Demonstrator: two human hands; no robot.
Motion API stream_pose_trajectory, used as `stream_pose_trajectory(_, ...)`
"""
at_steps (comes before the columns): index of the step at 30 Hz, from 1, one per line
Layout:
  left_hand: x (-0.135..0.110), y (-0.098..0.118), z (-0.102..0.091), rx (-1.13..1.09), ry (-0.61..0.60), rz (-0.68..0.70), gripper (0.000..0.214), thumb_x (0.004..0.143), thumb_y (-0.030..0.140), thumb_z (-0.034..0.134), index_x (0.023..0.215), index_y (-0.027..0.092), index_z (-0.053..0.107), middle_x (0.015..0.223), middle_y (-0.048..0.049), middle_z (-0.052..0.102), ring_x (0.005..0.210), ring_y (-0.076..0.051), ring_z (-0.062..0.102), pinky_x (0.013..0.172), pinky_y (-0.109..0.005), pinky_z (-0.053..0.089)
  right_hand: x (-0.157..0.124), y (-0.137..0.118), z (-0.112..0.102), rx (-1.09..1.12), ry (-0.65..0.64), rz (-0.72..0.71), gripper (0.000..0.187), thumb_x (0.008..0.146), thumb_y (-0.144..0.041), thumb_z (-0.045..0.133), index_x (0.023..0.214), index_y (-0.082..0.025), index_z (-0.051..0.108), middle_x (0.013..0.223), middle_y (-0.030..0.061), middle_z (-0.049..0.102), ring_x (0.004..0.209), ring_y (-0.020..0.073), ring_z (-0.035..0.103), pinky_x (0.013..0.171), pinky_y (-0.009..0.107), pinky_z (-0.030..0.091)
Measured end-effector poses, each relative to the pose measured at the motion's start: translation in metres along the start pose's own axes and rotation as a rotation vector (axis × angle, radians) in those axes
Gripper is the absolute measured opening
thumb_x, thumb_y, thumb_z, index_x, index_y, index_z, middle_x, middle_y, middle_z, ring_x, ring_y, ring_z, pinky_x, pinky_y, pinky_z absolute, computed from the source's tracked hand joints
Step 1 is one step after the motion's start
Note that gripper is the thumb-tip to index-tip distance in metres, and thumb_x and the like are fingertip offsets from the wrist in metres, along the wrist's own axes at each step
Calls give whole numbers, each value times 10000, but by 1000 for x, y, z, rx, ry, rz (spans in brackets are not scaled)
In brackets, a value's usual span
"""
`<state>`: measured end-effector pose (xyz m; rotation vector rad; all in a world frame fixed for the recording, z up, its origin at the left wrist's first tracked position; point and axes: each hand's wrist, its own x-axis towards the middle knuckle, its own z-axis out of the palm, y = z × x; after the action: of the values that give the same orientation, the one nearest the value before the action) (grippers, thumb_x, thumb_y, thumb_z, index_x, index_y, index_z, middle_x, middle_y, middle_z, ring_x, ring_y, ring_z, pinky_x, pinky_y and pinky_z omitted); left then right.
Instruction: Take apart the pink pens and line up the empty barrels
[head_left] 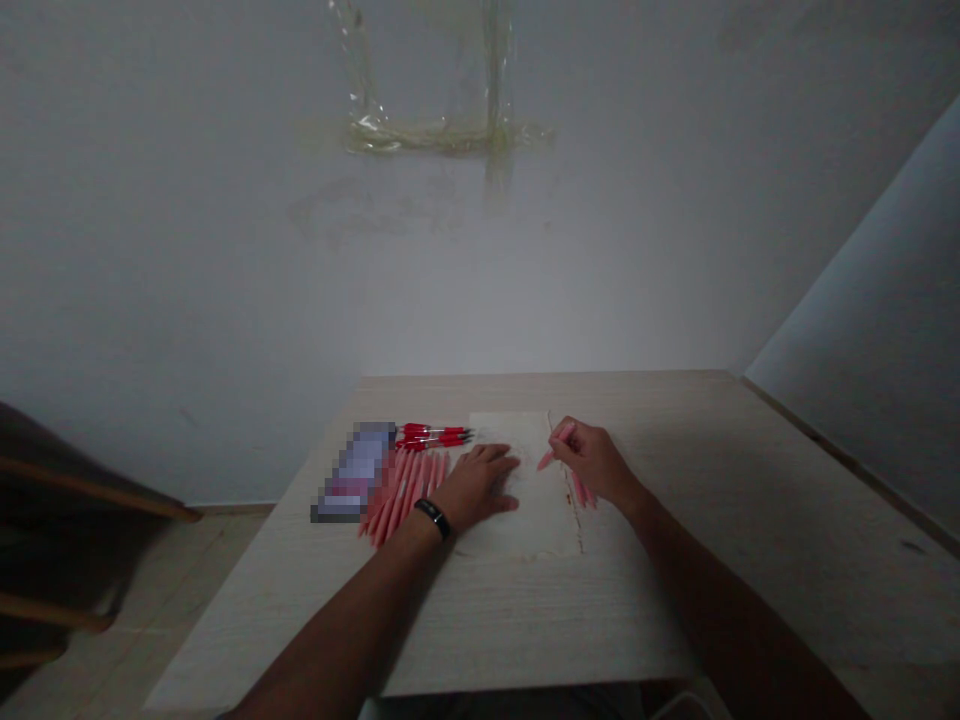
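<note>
Pink pen (pixel 552 459) in the grip of the right hand (pixel 598 457) is slanting down over the right part of the paper sheet (pixel 529 535), its tip pointing toward the sheet's middle; whether the tip is touching the surface, I cannot tell. The fingers of that right grip are closing snugly round the barrel, leaving little gap. The left hand (pixel 480 492) is lying palm down across the sheet's left side, its fingers spreading loosely and holding nothing, apparently steadying it. Progress, judging by how things are lying, is seeming partial: a few pink pens (pixel 582 490) are resting just by the sheet's right edge, partly hiding by the right hand, while a larger row of pink pens (pixel 405 490) is lying left of the sheet, with red pens (pixel 435 438) sitting near its upper left corner. Which of them are already handled and which are remaining, the view is not showing. Farther left of the sheet, a phone-like device (pixel 358 472) is lying on the counter (pixel 540 630), its screen appearing only as coarse blocks. No brand, label or writing is showing legibly on the pens; any marks on the sheet are looking too faint to read.
</note>
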<state>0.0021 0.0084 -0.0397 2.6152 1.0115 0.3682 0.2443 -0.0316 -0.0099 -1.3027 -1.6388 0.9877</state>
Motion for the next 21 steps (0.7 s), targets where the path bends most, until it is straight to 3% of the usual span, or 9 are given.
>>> stream_pose_trajectory(13, 0, 1, 0, 17, -9, 0, 654, 749, 407, 779, 1341, 262, 540, 1464, -102, 457, 1320, -314, 419, 1087, -485, 363, 0, 3, -1, -94, 18, -22, 261, 934, -468, 463, 854, -225, 514, 720, 5, 727, 250, 106, 496, 214, 200, 278)
stream_pose_trajectory(16, 0, 1, 0, 14, -10, -5, 649, 748, 408, 780, 1336, 260, 548, 1454, -104, 467, 1311, -316, 429, 1079, -485, 374, 3, 0, -3, -110, 142, -104, 242, 904, -438, 518, 818, -214, 550, 758, 24, 725, 327, 98, 528, 289, 206, 351)
stream_pose_trajectory(19, 0, 2, -2, -11, 11, 3, 609, 760, 437, 765, 1310, 255, 579, 1445, -111, 478, 1306, -315, 439, 1081, -487, 372, 8, -2, -7, -144, 358, -221, 203, 828, -395, 630, 795, -195, 609, 752, 30, 699, 538, 128, 617, 478, 224, 476)
stream_pose_trajectory(21, 1, 5, -5, -56, 63, 8, 533, 802, 461, 719, 1277, 245, 612, 1425, -116, 501, 1293, -304, 457, 1087, -477, 366, 10, -3, -10, -115, 433, -233, 214, 787, -393, 684, 798, -189, 621, 721, 25, 680, 625, 150, 632, 565, 242, 500)
